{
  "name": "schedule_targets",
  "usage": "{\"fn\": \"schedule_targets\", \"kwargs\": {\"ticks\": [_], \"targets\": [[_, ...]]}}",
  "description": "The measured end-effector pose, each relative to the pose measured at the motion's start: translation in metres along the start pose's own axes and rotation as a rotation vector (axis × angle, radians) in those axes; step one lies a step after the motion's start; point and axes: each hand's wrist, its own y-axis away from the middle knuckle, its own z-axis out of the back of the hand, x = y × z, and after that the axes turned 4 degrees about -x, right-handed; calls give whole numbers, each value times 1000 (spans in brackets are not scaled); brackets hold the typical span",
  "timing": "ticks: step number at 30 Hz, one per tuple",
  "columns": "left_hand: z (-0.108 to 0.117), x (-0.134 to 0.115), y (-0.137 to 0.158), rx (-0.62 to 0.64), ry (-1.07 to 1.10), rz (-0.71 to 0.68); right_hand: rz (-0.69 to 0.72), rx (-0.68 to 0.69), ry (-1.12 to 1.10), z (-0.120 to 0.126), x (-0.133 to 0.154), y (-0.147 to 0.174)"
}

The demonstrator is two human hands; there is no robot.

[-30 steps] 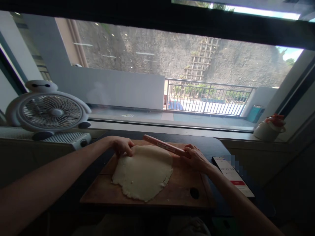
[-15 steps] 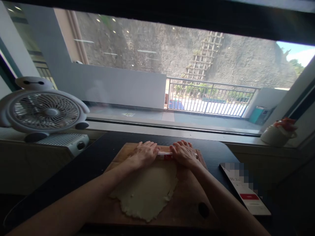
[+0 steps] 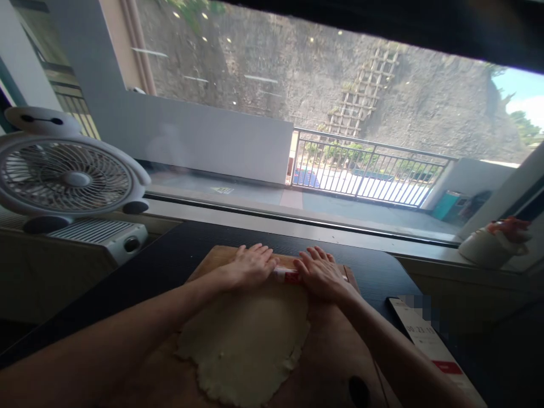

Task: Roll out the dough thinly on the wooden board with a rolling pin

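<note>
A thin, uneven sheet of dough (image 3: 250, 334) lies on a wooden cutting board (image 3: 335, 340), its near edge ragged. Across the dough's far end lies a rolling pin (image 3: 291, 276), its middle showing red and white between my hands. My left hand (image 3: 254, 265) rests palm down on the pin's left part, fingers stretched forward. On the right part, my right hand (image 3: 322, 272) lies the same way, fingers extended and slightly apart. Both palms cover most of the pin, so its ends are largely hidden.
A phone (image 3: 425, 334) showing a timer lies on the dark table (image 3: 170, 266), right of the board. At left, a white fan (image 3: 76, 178) stands on a heater-like unit (image 3: 106, 232). A white pot (image 3: 488, 246) sits on the windowsill at right.
The view has tilted and shifted, so the fan sits further left and the phone lower. Both hands stay on the rolling pin near the dough's far end.
</note>
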Motion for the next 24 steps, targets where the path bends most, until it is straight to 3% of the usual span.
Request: {"fn": "schedule_targets", "kwargs": {"ticks": [3, 6, 10, 14, 17, 20, 24], "targets": [[-1, -3, 29, 17, 10, -94, 57, -37, 3, 0, 9, 38], [-1, -3, 37, 17, 21, -111, 63, -46, 2, 0, 12, 49], [-3, 1, 4, -44, 0, -80, 32, -46, 10, -1, 3, 18], [1, 8, -48, -153, -9, 90, -91, -52, -7, -3, -12, -36], [7, 13, -70, -209, -15, 165, -163, -44, -17, -3, -20, -64], [10, 12, -70, -197, -12, 178, -177, -29, -13, -2, -21, -66], [3, 8, -37, -94, 16, 120, -110, 20, -23, -3, -11, -28]]}}
